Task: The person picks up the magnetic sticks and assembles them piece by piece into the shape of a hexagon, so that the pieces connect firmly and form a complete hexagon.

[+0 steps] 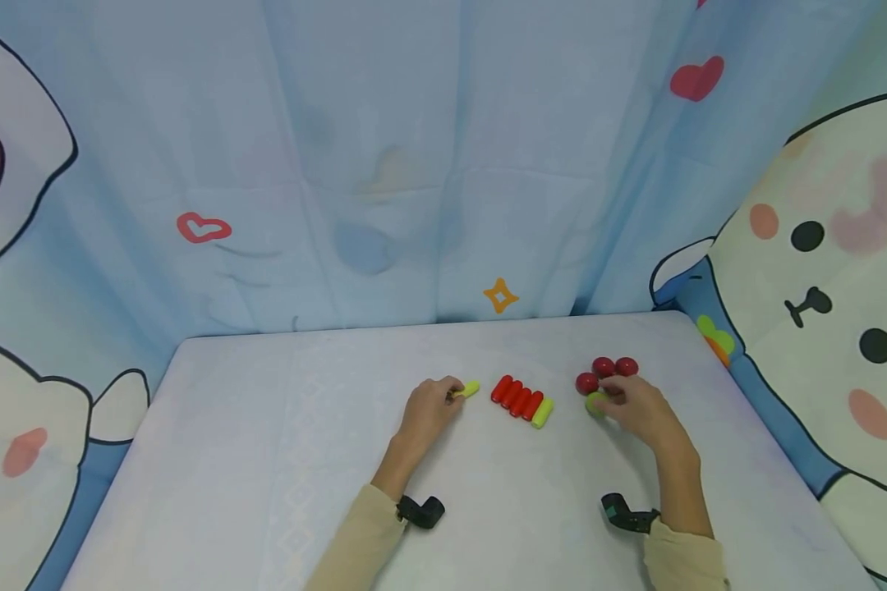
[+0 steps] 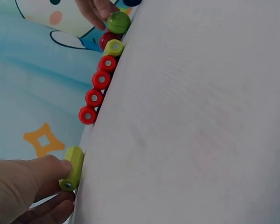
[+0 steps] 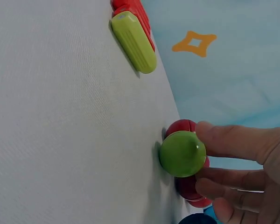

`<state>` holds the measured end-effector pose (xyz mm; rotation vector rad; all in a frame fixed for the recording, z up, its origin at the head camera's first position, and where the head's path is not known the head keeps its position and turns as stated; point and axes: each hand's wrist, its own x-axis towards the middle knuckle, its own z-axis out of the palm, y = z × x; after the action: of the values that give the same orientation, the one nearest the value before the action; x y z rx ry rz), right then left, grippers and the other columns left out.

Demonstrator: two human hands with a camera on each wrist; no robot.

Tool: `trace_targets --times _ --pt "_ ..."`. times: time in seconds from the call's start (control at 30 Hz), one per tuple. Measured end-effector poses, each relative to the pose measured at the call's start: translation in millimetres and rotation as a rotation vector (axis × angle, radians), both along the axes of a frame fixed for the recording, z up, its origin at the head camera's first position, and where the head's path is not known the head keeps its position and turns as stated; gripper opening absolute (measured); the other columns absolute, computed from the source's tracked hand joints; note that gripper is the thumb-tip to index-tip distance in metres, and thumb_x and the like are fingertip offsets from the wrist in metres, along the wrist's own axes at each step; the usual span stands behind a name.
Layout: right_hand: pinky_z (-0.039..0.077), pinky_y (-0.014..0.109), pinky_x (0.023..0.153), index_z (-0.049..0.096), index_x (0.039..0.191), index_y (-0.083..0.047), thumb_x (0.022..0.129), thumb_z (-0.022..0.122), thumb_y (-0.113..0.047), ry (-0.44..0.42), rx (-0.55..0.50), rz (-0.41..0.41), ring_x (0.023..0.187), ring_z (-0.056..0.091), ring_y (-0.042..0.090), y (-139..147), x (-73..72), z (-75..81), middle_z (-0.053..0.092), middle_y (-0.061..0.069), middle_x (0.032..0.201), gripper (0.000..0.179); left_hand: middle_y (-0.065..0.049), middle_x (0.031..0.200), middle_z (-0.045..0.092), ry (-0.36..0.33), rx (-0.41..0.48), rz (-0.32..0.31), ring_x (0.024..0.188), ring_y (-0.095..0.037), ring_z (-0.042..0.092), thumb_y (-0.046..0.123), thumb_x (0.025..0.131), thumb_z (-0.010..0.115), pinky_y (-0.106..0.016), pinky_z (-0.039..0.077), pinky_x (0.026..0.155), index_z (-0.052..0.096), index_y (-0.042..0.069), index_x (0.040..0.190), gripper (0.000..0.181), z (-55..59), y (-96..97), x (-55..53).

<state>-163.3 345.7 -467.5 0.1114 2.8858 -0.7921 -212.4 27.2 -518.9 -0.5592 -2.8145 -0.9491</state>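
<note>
Worktop (image 1: 281,460), white all over, spreads out before me, and a person's beige sleeves (image 1: 358,538) reach in from its near side. The left hand (image 1: 426,413) has thumb and fingers clamped on a loose yellow-green stick (image 1: 471,387), whose far end pokes out to the right; I cannot tell whether it touches the surface beneath. Just right of that stick lies a row of four red sticks (image 1: 516,397), side by side and slanting from far left to near right, closed off at the right end by a second yellow-green stick (image 1: 543,413) lying against the last red one. Farther right, the right hand (image 1: 645,410) has its thumb and fingers clamped on the right side of a green ball (image 1: 595,404), and whether the ball bears on the worktop is hard to make out. Three red balls (image 1: 604,367) sit clustered just beyond it, two of them farther off and one nearer, on the left. A black device (image 1: 423,513) is strapped to the left wrist, and a similar one (image 1: 628,517) to the right. Behind the far edge hangs a pale blue curtain (image 1: 414,107) printed with red hearts (image 1: 698,80) and an orange star (image 1: 500,295).
</note>
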Motion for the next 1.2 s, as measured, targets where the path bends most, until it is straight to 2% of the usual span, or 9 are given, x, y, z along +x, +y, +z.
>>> trace_targets --times 0.13,0.27,0.5,0.67,1.0,1.2 --pt "0.055 0.05 0.085 0.059 0.125 0.002 0.087 0.072 -0.023 -0.025 0.002 -0.005 0.102 0.06 0.037 -1 1.0 0.7 0.064 0.024 0.114 0.048 -0.004 0.094 0.073 -0.016 0.009 0.018 0.082 -0.015 0.062 0.015 0.087 0.071 -0.024 0.05 0.071 0.072 0.011 0.105 0.018 -0.9 -2.4 1.4" --pt "0.055 0.049 0.082 0.06 0.12 0.002 0.086 0.073 -0.02 -0.025 -0.001 -0.009 0.099 0.06 0.036 -1 1.3 1.4 0.064 0.023 0.109 0.042 -0.004 0.1 0.073 -0.009 0.018 0.027 0.089 -0.017 0.064 0.014 0.087 0.072 -0.028 0.053 0.077 0.072 0.01 0.106 0.019 -0.2 -5.0 2.7" --pt "0.055 0.044 0.079 0.058 0.112 0.0 0.086 0.072 -0.017 -0.03 -0.009 -0.015 0.094 0.058 0.032 -5 0.7 1.6 0.062 0.022 0.105 0.034 -0.003 0.102 0.073 0.029 0.004 0.018 0.088 -0.016 0.063 0.012 0.086 0.072 -0.027 0.053 0.077 0.07 0.01 0.105 0.019 -2.6 -9.1 3.2" --pt "0.055 0.043 0.078 0.058 0.112 -0.001 0.086 0.071 -0.017 -0.049 -0.015 -0.021 0.093 0.057 0.031 -8 1.5 1.7 0.062 0.021 0.104 0.033 -0.002 0.101 0.073 0.047 0.011 0.028 0.086 -0.015 0.063 0.009 0.084 0.073 -0.025 0.052 0.075 0.07 0.01 0.104 0.02 -4.2 -12.0 5.1" --pt "0.056 0.041 0.076 0.057 0.114 -0.003 0.088 0.07 -0.019 -0.078 -0.029 -0.006 0.094 0.058 0.03 -8 -2.4 -4.7 0.062 0.02 0.104 0.034 -0.007 0.101 0.071 0.019 0.045 0.027 0.093 -0.019 0.064 0.008 0.086 0.071 -0.029 0.054 0.081 0.069 0.006 0.107 0.021 -4.4 -16.5 6.0" --pt "0.056 0.042 0.077 0.056 0.115 -0.003 0.087 0.071 -0.021 -0.098 -0.027 -0.01 0.094 0.058 0.03 -7 -4.7 -8.0 0.062 0.019 0.103 0.036 -0.008 0.101 0.072 0.049 0.082 0.053 0.094 -0.02 0.068 0.006 0.086 0.069 -0.03 0.056 0.081 0.07 0.005 0.105 0.02 -2.0 -25.0 4.8"
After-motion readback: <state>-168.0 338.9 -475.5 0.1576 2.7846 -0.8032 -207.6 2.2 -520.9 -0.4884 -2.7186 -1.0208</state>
